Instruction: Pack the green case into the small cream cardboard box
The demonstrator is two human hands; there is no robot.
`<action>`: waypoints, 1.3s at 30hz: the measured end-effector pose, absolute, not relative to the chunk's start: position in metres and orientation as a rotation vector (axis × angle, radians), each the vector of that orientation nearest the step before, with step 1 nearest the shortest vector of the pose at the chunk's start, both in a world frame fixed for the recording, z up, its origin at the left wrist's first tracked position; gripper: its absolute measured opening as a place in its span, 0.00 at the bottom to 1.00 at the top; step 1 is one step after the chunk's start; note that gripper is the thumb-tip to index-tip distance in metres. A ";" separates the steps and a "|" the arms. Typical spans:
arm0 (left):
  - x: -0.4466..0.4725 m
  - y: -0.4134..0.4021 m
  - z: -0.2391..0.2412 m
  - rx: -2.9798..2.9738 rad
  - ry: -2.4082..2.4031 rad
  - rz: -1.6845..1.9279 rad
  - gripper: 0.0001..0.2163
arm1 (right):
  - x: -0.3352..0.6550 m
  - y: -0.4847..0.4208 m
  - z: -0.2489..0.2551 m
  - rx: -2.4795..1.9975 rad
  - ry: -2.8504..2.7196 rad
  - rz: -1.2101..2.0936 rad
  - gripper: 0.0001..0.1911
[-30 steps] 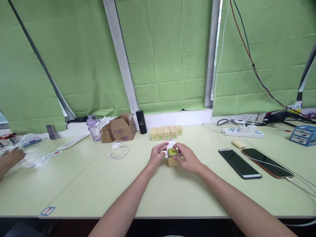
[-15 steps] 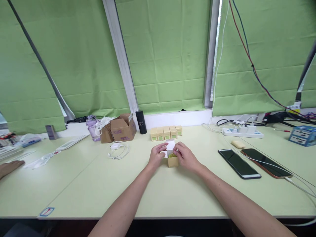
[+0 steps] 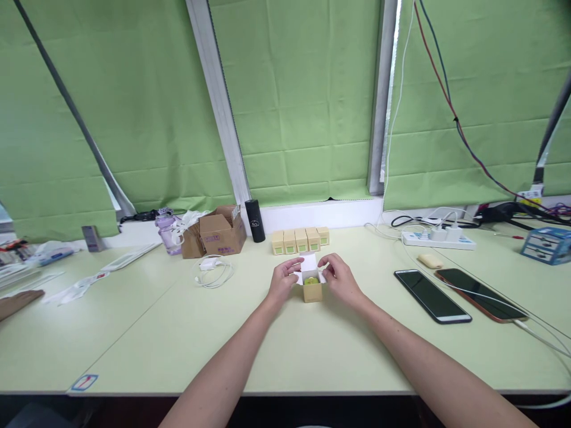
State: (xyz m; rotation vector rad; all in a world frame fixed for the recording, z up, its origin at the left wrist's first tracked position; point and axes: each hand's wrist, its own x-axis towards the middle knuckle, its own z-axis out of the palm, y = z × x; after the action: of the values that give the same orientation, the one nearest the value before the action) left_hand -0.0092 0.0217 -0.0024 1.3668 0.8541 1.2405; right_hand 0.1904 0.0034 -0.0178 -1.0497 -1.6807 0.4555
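A small brown cardboard box [image 3: 313,293] stands upright on the table in front of me, its white-lined lid [image 3: 308,262] raised at the back. Inside sits a round yellow-green thing [image 3: 311,281], too small to name. My left hand [image 3: 284,279] is closed at the left side flap, thumb and fingers about it. At the opposite side, my right hand [image 3: 339,278] has its thumb and bent fingers closed on the right flap.
Several similar small boxes [image 3: 301,240] stand in a row behind, beside a black cylinder [image 3: 255,221]. A larger carton [image 3: 220,233] and a white charger cable [image 3: 214,272] lie left. Two phones [image 3: 432,296] and a power strip [image 3: 439,239] are right. Another person's hand [image 3: 20,302] rests far left.
My right hand has moved slightly right, from over the box opening to its right flap, which now sticks outward. More of the yellow-green thing shows. My left hand has stayed put.
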 end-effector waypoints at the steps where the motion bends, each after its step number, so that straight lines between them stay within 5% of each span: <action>1: -0.009 0.022 -0.003 1.365 0.858 1.242 0.29 | 0.191 0.004 -0.018 -1.051 -1.658 0.473 0.12; 39: -0.002 0.013 -0.004 1.426 0.854 1.199 0.21 | 0.187 0.010 -0.017 -1.088 -1.099 1.132 0.25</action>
State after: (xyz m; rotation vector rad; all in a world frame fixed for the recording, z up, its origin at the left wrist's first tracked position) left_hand -0.0020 0.0126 -0.0041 1.4259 0.8536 1.1987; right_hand 0.1873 0.0101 -0.0167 -1.0878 -1.0986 1.1321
